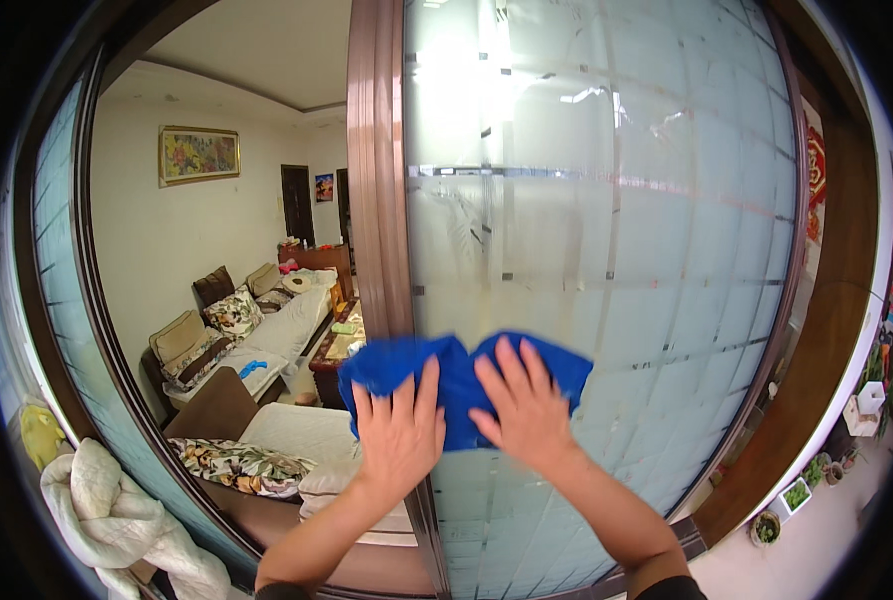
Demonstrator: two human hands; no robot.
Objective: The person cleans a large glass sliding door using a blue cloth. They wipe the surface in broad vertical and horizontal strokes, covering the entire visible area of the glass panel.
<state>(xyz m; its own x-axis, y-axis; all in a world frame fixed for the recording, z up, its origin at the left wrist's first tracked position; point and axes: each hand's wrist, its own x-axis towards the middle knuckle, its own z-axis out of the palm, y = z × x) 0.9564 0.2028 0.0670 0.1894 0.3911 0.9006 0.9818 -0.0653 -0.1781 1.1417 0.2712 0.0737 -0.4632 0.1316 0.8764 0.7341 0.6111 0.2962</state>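
A blue cloth (pixel 457 397) is spread across the brown frame stile (pixel 380 187) and the frosted glass panel (pixel 536 315) of a sliding door. My left hand (pixel 401 431) holds the cloth's left part over the stile, fingers pointing up. Its left end overlaps the doorway opening in view. My right hand (pixel 525 409) presses the right part against the glass with fingers spread. Between the hands the cloth sags into a fold at its top edge. The glass bears a grid of clear lines and small dark squares, and a bright light reflects near its top.
Through the doorway are a sofa (pixel 296 311) with patterned cushions and a low table (pixel 331 360). A bundled white quilt (pixel 108 510) lies at lower left beside another glass panel (pixel 56 195). Potted plants (pixel 795 495) stand on the floor at right, past a brown door frame (pixel 836 315).
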